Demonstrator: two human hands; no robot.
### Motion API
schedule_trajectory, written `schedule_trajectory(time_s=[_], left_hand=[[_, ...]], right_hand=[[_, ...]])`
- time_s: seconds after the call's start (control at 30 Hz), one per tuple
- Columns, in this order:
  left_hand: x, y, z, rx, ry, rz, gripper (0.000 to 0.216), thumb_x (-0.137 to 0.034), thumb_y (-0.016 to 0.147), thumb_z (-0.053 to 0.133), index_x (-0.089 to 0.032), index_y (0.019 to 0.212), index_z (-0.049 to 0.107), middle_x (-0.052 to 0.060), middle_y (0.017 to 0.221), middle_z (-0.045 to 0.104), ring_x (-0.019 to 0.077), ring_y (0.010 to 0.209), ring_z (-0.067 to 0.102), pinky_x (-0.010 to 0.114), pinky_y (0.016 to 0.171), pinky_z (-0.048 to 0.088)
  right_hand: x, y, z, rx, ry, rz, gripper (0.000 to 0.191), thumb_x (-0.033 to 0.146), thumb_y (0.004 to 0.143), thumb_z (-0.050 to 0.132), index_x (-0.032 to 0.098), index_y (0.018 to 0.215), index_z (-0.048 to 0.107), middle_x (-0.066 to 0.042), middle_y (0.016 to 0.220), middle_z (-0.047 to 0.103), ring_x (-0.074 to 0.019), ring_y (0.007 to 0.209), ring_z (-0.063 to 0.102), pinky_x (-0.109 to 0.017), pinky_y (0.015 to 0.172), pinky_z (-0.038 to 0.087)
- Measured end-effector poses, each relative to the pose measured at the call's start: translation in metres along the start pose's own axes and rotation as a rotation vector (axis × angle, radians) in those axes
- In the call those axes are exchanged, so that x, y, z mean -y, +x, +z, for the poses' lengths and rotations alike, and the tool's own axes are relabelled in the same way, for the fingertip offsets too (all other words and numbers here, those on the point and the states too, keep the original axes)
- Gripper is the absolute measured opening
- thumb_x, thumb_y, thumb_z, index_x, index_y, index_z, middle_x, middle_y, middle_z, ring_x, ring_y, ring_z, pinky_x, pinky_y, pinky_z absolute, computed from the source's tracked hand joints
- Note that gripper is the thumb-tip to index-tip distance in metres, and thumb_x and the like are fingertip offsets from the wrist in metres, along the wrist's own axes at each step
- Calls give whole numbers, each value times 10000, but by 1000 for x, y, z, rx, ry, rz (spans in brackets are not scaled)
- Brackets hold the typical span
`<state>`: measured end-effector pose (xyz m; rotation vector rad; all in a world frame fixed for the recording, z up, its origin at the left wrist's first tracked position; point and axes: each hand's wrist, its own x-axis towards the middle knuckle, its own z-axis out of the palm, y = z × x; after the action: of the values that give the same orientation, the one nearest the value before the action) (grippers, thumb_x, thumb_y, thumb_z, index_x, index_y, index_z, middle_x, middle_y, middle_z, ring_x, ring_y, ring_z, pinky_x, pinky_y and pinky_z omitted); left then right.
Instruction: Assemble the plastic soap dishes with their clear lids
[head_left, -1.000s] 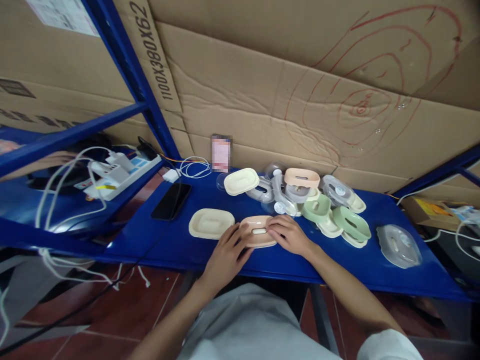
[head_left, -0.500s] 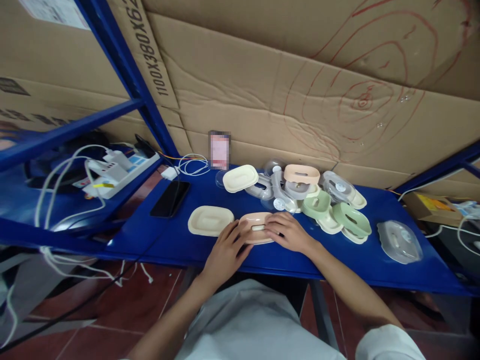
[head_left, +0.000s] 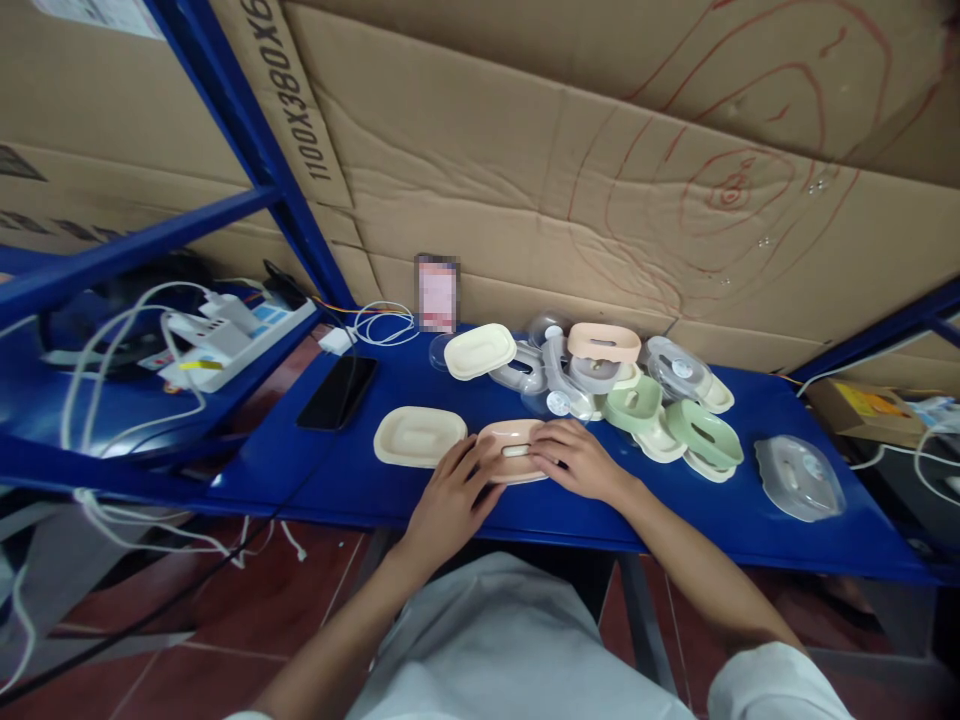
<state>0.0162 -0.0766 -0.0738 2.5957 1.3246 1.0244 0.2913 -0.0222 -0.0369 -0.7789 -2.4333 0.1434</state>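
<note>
Flat on the table, a pink soap dish (head_left: 511,436) with a slot in its middle sits between my two hands, and a pale edge shows under it. Around its left end the fingers of my left hand (head_left: 448,496) are curled. My right hand (head_left: 579,462) grips its right end, fingertips close to the slot. Just left of it lies a cream oval tray (head_left: 420,438), near my left fingertips. Beyond my right hand are a green soap dish (head_left: 634,405) and another green dish (head_left: 705,437), each over a cream base.
Clear plastic soap dish parts (head_left: 559,375), a cream tray (head_left: 480,351) and a pink dish (head_left: 604,342) are piled at the back. A clear cover (head_left: 799,480) lies far right. A black phone (head_left: 337,393), white cable (head_left: 386,325) and power strip (head_left: 232,345) are left. Cardboard (head_left: 487,150) stands behind.
The view has shifted very slightly. Both hands stay on the pink soap dish, and nothing on the table has visibly moved.
</note>
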Motion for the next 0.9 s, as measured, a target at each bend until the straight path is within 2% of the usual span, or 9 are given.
schedule_trajectory(time_s=[0.23,0.33,0.4,0.47,0.57,0.67,0.8,0.9], left_hand=[[0,0,0,5,-46,-15,429,-294,1070,629,-297,1499,615,79,1580,614,332,1481,554,572,1196,554],[0,0,0,8,-59,-27,424,-288,1070,626,-296,1493,618,81,1586,609,331,1497,541,577,1207,542],[-1,1,0,12,-60,-36,405,-278,1067,626,-286,1472,629,83,1580,614,328,1499,542,580,1227,523],[-1,2,-1,20,-60,-40,385,-262,1061,624,-280,1445,641,82,1579,614,324,1505,541,585,1252,496],[-2,2,-3,30,-52,-36,360,-238,1051,618,-272,1409,648,77,1583,610,319,1520,531,592,1282,459],[-3,2,-5,25,-44,-20,359,-230,1043,622,-254,1401,634,94,1582,604,324,1516,535,610,1294,432],[-5,1,-8,21,-87,-29,347,-266,1037,660,-248,1383,635,138,1610,546,335,1519,528,607,1285,441],[-5,1,-10,49,-144,-47,298,-281,1047,660,-265,1344,651,128,1616,525,327,1520,527,571,1268,473]], right_hand=[[-2,-4,0,-11,13,-12,208,369,1075,641,246,1178,772,-85,1210,786,-243,1163,716,-423,994,572],[-6,-8,-1,-101,-130,-6,222,317,1079,615,263,1237,762,-94,1257,776,-262,1228,700,-458,1058,537],[-10,-9,-4,-142,-272,61,277,297,1078,613,274,1329,728,-115,1366,740,-296,1332,654,-507,1136,478],[-14,-9,-7,-128,-364,160,367,340,1080,622,274,1438,666,-146,1505,661,-343,1434,581,-563,1190,423],[-20,-9,-11,-66,-373,259,515,456,1075,628,268,1551,569,-174,1630,546,-390,1503,506,-605,1200,423],[-25,-11,-12,-33,-354,294,580,499,1063,633,263,1584,533,-183,1672,490,-416,1544,453,-622,1195,441],[-32,-15,-11,-53,-371,349,607,445,1051,662,274,1611,501,-180,1708,440,-440,1609,358,-681,1240,380],[-34,-16,-13,-64,-357,378,618,400,1040,683,262,1613,496,-195,1694,456,-441,1584,407,-700,1241,379]])
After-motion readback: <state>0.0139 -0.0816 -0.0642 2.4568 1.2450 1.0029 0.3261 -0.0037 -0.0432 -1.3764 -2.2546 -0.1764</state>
